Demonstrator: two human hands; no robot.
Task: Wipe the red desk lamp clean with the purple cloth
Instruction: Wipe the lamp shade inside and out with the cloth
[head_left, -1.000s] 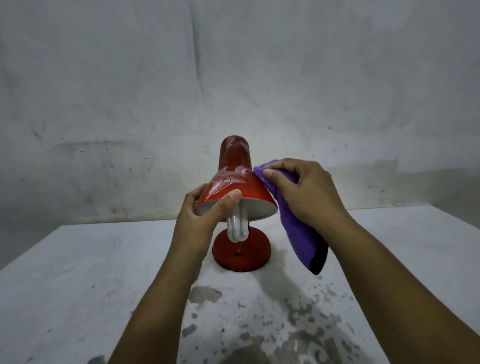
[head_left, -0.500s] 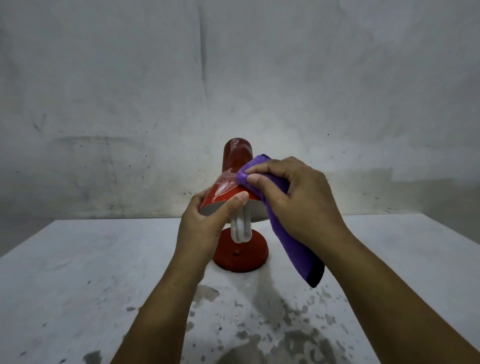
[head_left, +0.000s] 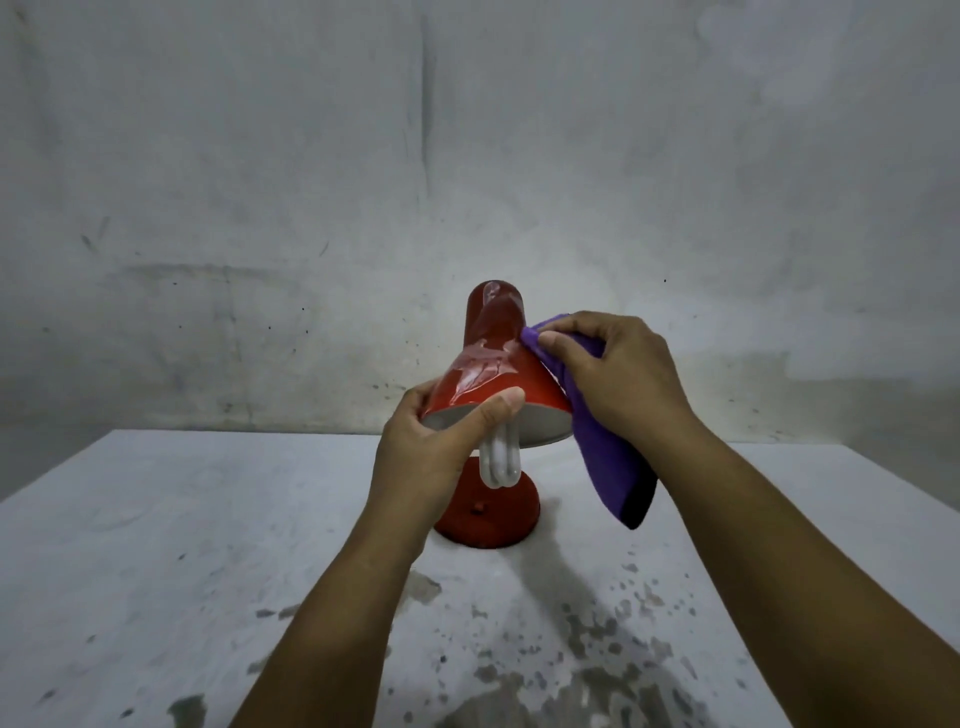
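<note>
Two hands are seen over a stained white tabletop, backed by a scuffed grey wall. Near the middle of the tabletop a red desk lamp is stood on its round base, its shade tilted toward the camera. The shade's rim is gripped by the left hand, thumb laid across the front. A purple cloth is pinched by the right hand and pressed to the shade's right side, its tail hanging free. A white bulb is shown below the shade.
</note>
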